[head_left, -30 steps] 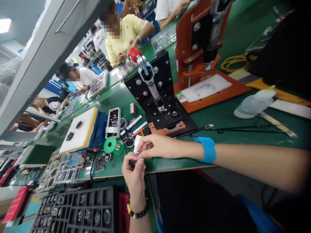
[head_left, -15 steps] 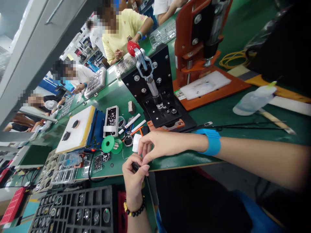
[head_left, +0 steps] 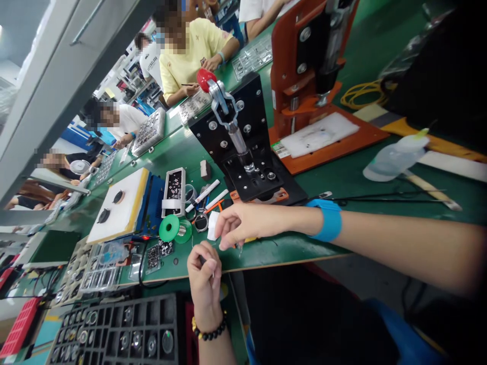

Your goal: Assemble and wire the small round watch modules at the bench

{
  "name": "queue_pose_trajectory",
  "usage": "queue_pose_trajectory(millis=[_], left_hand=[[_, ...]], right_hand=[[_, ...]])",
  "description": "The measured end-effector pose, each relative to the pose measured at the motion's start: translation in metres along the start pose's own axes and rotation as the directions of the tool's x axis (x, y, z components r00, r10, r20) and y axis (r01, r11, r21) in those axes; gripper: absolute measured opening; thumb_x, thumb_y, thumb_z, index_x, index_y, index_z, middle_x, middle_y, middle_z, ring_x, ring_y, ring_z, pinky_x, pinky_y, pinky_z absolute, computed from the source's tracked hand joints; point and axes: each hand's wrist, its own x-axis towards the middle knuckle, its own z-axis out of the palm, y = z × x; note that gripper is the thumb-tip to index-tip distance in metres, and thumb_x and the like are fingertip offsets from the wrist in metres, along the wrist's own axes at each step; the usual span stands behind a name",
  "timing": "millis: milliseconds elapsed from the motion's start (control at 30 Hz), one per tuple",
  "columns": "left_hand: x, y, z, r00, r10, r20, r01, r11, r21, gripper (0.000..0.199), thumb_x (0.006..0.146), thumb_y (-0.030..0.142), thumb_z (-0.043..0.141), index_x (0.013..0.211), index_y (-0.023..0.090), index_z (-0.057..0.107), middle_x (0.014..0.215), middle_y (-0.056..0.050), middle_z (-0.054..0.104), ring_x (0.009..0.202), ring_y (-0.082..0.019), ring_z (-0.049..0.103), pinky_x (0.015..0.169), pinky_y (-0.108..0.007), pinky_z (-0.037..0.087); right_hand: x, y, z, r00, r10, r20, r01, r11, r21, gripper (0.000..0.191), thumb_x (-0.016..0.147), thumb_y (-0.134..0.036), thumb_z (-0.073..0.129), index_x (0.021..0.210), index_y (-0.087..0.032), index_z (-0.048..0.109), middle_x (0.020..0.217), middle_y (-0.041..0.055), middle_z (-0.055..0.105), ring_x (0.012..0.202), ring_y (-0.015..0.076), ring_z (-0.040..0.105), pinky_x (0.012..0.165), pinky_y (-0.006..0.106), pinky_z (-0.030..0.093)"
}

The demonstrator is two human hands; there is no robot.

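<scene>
Busy electronics assembly room, a long green counter [head_left: 266, 251] running toward the back, with co-workers seated along it, one in a yellow T-shirt [head_left: 186, 58] and one in a white T-shirt [head_left: 125, 119], faces blurred. The person watched here sits at the near edge, both bare hands out over the counter.

Left hand [head_left: 203, 271], with a beaded bracelet [head_left: 209, 329] on the wrist, comes up from the bottom of the view. Its grip is pressed together, thumb and fingers pinching a small dark part [head_left: 201, 260] held just off the counter's near edge, mostly hidden by the fingers, exact kind unclear. Right hand [head_left: 239, 226], with a blue wristband [head_left: 327, 220], reaches in from the right, fingers drawn together and angled down just above the counter, near the left hand but apart from it. Cannot tell if that grip is pinching anything; anything there is too small to see.

Just beside the right fingers lies a white square of paper or cloth [head_left: 213, 225]. Past it sit a green spool [head_left: 169, 228] and a white parts holder [head_left: 175, 185]. Further left is a white pad [head_left: 117, 203] with two black round pieces on it. Behind the hands stand a black toggle press [head_left: 236, 137] with a red knob [head_left: 205, 79] and an orange press [head_left: 304, 66]. Long black tweezers [head_left: 388, 200] lie to the right, and a black compartment tray [head_left: 114, 329] with round parts sits at lower left.
</scene>
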Motion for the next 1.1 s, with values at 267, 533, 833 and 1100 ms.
queue_pose_trajectory(millis=[267,533,833,1100], left_hand=[[-0.001,0.000,0.008,0.996,-0.002,-0.094,0.016,0.988,0.153,0.029,0.091,0.039,0.078,0.076,0.015,0.070,0.068,0.002,0.057,0.040,-0.002,0.044,0.037,-0.012,0.031],[-0.004,-0.001,0.008,0.987,-0.010,-0.159,0.032,0.989,0.142,0.030,0.095,0.045,0.072,0.090,0.017,0.077,0.069,0.000,0.061,0.047,-0.006,0.052,0.039,-0.013,0.037],[-0.005,-0.007,0.007,0.983,-0.072,-0.167,0.115,0.958,0.263,0.036,0.083,0.048,0.085,0.076,0.016,0.071,0.059,0.002,0.058,0.043,-0.006,0.049,0.041,-0.014,0.038],[-0.008,-0.009,0.004,0.978,-0.111,-0.174,0.165,0.928,0.334,0.036,0.080,0.047,0.088,0.090,0.016,0.074,0.057,0.003,0.059,0.042,-0.005,0.041,0.040,-0.016,0.030]], right_hand=[[0.003,0.007,0.003,0.999,-0.026,-0.026,0.026,1.000,-0.008,0.048,0.070,-0.050,0.090,0.097,-0.015,0.070,0.081,0.0009,0.071,0.070,0.0124,0.063,0.065,0.025,0.056],[0.001,0.006,0.005,0.996,-0.070,-0.064,0.069,0.997,-0.022,0.037,0.085,-0.051,0.076,0.093,-0.016,0.068,0.083,0.0020,0.070,0.075,0.0135,0.066,0.067,0.025,0.055],[-0.005,-0.001,0.008,0.975,-0.220,-0.001,0.216,0.955,-0.204,0.039,0.094,-0.049,0.069,0.119,-0.021,0.078,0.110,0.0052,0.075,0.101,0.0208,0.069,0.087,0.029,0.054],[-0.009,-0.003,0.011,0.963,-0.269,0.027,0.266,0.929,-0.255,0.034,0.095,-0.049,0.069,0.110,-0.022,0.081,0.116,0.0059,0.071,0.112,0.0235,0.066,0.101,0.033,0.049]])
